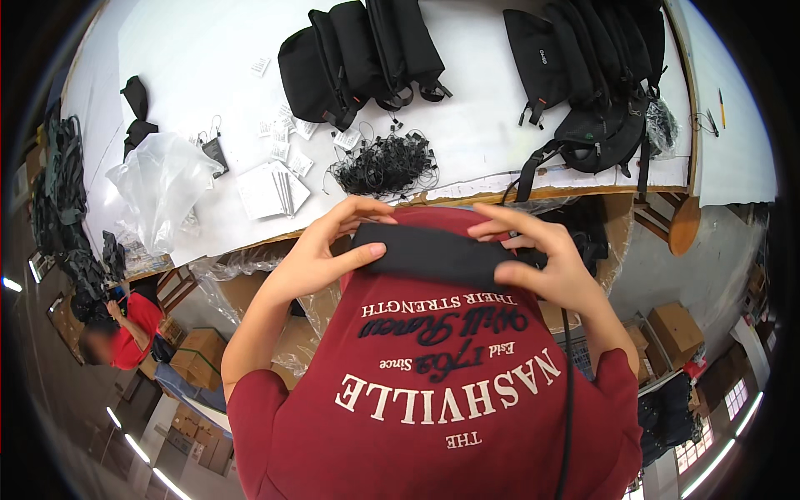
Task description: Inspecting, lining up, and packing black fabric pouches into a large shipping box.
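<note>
We've got the blk oblong fabric pouch [433, 254] btwn L hand [313, 250] & R hand [562, 257] at our chest, fingers [360, 205] of both part-curled & gripping its ends, near the white-topped desk [200, 75] w/ a tangled heap of thin blk cords [385, 164], white paper tags [261, 67] & blk fabric bags [360, 62].

Head view: left of the fisheye pair, facing steeply down
My remote feed looks from the wearer's head past a maroon shirt [433, 358], close below, to left hand [315, 250] and right hand [562, 262], mid-frame; white table [475, 142] farther out, across the top; edges bow toward a dark rim, strip lights [128, 435] at both lower corners
</note>
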